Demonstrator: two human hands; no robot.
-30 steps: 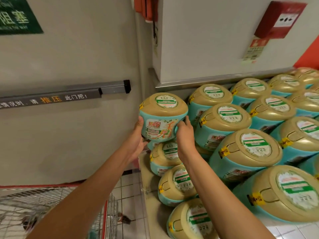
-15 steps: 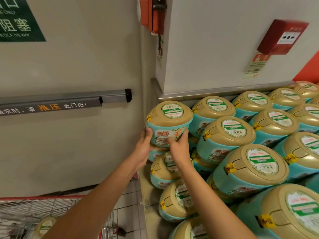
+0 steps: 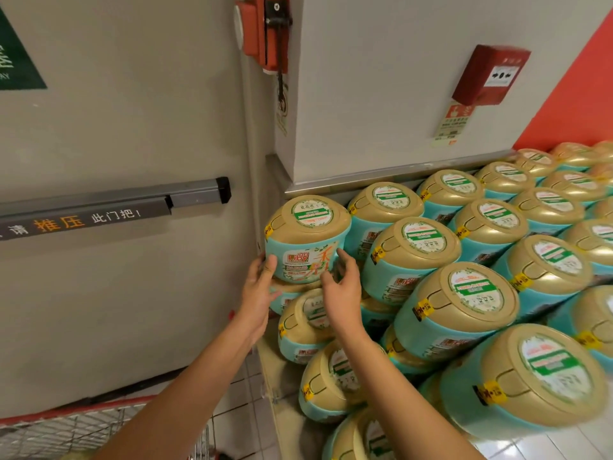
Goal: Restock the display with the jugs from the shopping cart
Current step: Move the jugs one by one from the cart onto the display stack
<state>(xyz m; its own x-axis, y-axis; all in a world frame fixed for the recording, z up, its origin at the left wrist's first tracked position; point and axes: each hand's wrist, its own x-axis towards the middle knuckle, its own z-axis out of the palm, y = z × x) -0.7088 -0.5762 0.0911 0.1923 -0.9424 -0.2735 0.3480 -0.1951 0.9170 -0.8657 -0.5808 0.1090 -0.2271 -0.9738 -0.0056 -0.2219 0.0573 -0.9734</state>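
A teal jug (image 3: 308,240) with a gold lid and a green label sits at the far left top of the stacked display, next to the wall. My left hand (image 3: 257,293) holds its lower left side, thumb on the front and fingers behind. My right hand (image 3: 341,293) is at its lower right edge with fingers loosely spread, only the fingertips touching. Rows of matching jugs (image 3: 414,254) lie tilted to the right and below. The shopping cart (image 3: 66,426) shows at the bottom left, its contents hidden.
A grey door with a push bar (image 3: 116,207) stands close on the left. A white pillar behind the display carries a red alarm box (image 3: 491,74) and an orange wall unit (image 3: 262,28). The beige display base (image 3: 282,393) edges the tiled floor.
The jug went from raised in both hands down onto the top left of the stack. My right hand has slackened and slid lower on it.
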